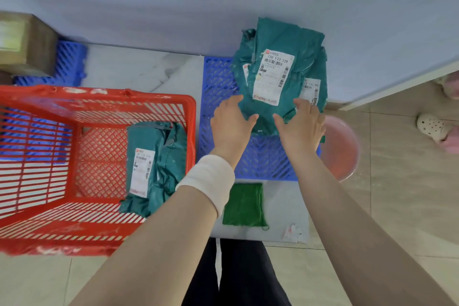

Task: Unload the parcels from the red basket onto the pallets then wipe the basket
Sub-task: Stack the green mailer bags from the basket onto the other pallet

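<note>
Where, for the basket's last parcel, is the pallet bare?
Bare: on the blue pallet, the left strip between red basket and parcel stack, and the near strip before the green cloth. Crowded: the far right, under the stack.

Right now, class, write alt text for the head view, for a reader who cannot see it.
A left hand and right hand touch the near edge of the top parcel on a blue pallet. One parcel lies in the red basket; a green cloth lies nearby.
</note>
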### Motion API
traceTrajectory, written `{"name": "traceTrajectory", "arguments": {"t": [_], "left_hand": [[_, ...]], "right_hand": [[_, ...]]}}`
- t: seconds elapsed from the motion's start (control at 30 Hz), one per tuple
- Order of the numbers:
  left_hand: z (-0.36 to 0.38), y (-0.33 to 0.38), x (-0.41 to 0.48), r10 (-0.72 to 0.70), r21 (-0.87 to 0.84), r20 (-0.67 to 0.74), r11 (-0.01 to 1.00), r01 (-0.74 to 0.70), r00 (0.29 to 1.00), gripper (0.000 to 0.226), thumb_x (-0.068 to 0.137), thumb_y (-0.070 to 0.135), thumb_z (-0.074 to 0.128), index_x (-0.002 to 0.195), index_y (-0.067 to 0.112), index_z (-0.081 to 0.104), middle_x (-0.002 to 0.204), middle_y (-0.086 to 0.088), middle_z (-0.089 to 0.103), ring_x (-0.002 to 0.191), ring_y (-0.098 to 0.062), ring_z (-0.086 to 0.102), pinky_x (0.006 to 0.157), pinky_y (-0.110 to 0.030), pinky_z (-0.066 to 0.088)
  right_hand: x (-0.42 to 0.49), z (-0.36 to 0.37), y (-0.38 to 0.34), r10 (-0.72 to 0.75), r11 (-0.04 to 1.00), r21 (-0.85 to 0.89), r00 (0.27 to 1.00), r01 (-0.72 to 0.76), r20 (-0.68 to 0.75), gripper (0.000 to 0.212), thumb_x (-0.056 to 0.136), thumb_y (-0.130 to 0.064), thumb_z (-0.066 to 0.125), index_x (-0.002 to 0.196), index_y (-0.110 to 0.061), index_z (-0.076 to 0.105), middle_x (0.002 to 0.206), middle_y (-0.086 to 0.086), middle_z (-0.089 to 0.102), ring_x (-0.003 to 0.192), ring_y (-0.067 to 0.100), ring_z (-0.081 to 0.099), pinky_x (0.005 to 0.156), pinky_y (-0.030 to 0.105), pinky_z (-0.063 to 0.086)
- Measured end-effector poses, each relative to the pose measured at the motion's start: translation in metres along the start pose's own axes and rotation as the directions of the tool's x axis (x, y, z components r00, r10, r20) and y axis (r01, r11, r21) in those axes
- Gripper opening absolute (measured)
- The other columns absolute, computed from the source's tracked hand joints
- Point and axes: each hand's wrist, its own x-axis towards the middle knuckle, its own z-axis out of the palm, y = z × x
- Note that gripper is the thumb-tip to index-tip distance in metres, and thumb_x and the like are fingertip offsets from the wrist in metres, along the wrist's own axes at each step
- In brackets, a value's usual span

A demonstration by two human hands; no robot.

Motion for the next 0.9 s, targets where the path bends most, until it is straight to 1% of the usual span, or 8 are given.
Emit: {"name": "traceTrajectory", "arguments": {"t": [0.13, 0.2, 0.27, 0.47, 0.57, 0.7, 0.8, 0.9], "left_hand": [[-0.032, -0.016, -0.029, 0.167, 0.259, 0.100, 0.947, -0.188, 0.981, 0.050, 0.084, 0.032, 0.062, 0.130, 0.018, 0.046, 0.130, -0.007, 0.052, 0.122, -0.027, 0.045, 0.101, -0.038, 0.035], [-0.053, -0.028, -0.044, 0.217, 0.305, 0.119, 0.920, -0.244, 0.969, 0.047, 0.085, 0.032, 0.060, 0.128, 0.020, 0.048, 0.129, -0.006, 0.052, 0.121, -0.026, 0.045, 0.097, -0.036, 0.032], [-0.076, -0.043, -0.054, 0.237, 0.306, 0.128, 0.914, -0.265, 0.963, 0.045, 0.084, 0.032, 0.060, 0.127, 0.021, 0.049, 0.128, -0.006, 0.053, 0.120, -0.026, 0.046, 0.097, -0.035, 0.032], [-0.157, -0.105, -0.072, 0.264, 0.307, 0.134, 0.905, -0.294, 0.955, 0.043, 0.083, 0.034, 0.061, 0.123, 0.022, 0.051, 0.125, -0.005, 0.055, 0.118, -0.026, 0.046, 0.096, -0.036, 0.032], [-0.195, -0.137, -0.074, 0.252, 0.321, 0.149, 0.902, -0.288, 0.956, 0.044, 0.085, 0.034, 0.059, 0.126, 0.021, 0.049, 0.128, -0.006, 0.053, 0.120, -0.027, 0.044, 0.097, -0.037, 0.032], [-0.223, -0.166, -0.071, 0.224, 0.366, 0.176, 0.889, -0.275, 0.959, 0.044, 0.088, 0.033, 0.057, 0.128, 0.020, 0.047, 0.132, -0.007, 0.050, 0.123, -0.027, 0.043, 0.100, -0.037, 0.032], [-0.232, -0.183, -0.067, 0.188, 0.365, 0.182, 0.899, -0.244, 0.965, 0.044, 0.087, 0.031, 0.058, 0.128, 0.019, 0.048, 0.132, -0.008, 0.051, 0.123, -0.027, 0.044, 0.102, -0.039, 0.034], [-0.233, -0.205, -0.063, 0.083, 0.325, 0.179, 0.936, -0.139, 0.980, 0.045, 0.086, 0.032, 0.061, 0.126, 0.016, 0.050, 0.128, -0.007, 0.056, 0.119, -0.026, 0.050, 0.098, -0.039, 0.041]], "right_hand": [[-0.045, 0.002, -0.019, -0.099, 0.994, -0.055, 0.995, 0.099, -0.011, 0.056, 0.083, -0.033, 0.063, 0.131, -0.015, 0.042, 0.136, 0.010, 0.043, 0.129, 0.031, 0.032, 0.103, 0.043, 0.027], [-0.069, 0.005, -0.034, -0.127, 0.990, -0.061, 0.992, 0.126, -0.013, 0.055, 0.082, -0.033, 0.063, 0.130, -0.015, 0.043, 0.135, 0.011, 0.044, 0.127, 0.031, 0.033, 0.102, 0.042, 0.027], [-0.094, 0.010, -0.052, -0.139, 0.989, -0.049, 0.990, 0.138, -0.015, 0.055, 0.082, -0.033, 0.064, 0.130, -0.016, 0.043, 0.134, 0.011, 0.044, 0.127, 0.031, 0.034, 0.102, 0.042, 0.027], [-0.180, 0.043, -0.109, -0.129, 0.991, -0.040, 0.991, 0.128, -0.023, 0.053, 0.080, -0.032, 0.065, 0.127, -0.015, 0.047, 0.129, 0.011, 0.049, 0.123, 0.032, 0.038, 0.101, 0.042, 0.029], [-0.215, 0.064, -0.136, -0.119, 0.992, -0.040, 0.993, 0.120, 0.022, 0.051, 0.080, -0.031, 0.065, 0.126, -0.016, 0.048, 0.127, 0.012, 0.050, 0.121, 0.032, 0.039, 0.099, 0.041, 0.030], [-0.241, 0.084, -0.160, -0.115, 0.992, -0.037, 0.990, 0.118, 0.076, 0.051, 0.082, -0.031, 0.064, 0.127, -0.018, 0.046, 0.128, 0.008, 0.049, 0.121, 0.030, 0.040, 0.098, 0.039, 0.031], [-0.249, 0.097, -0.165, -0.120, 0.993, 0.003, 0.983, 0.120, 0.140, 0.050, 0.083, -0.029, 0.063, 0.128, -0.017, 0.044, 0.129, 0.007, 0.048, 0.121, 0.027, 0.042, 0.097, 0.038, 0.034], [-0.247, 0.116, -0.166, -0.053, 0.995, 0.092, 0.954, 0.027, 0.296, 0.055, 0.083, -0.027, 0.065, 0.130, -0.012, 0.040, 0.130, 0.010, 0.048, 0.118, 0.026, 0.048, 0.092, 0.037, 0.039]]}}
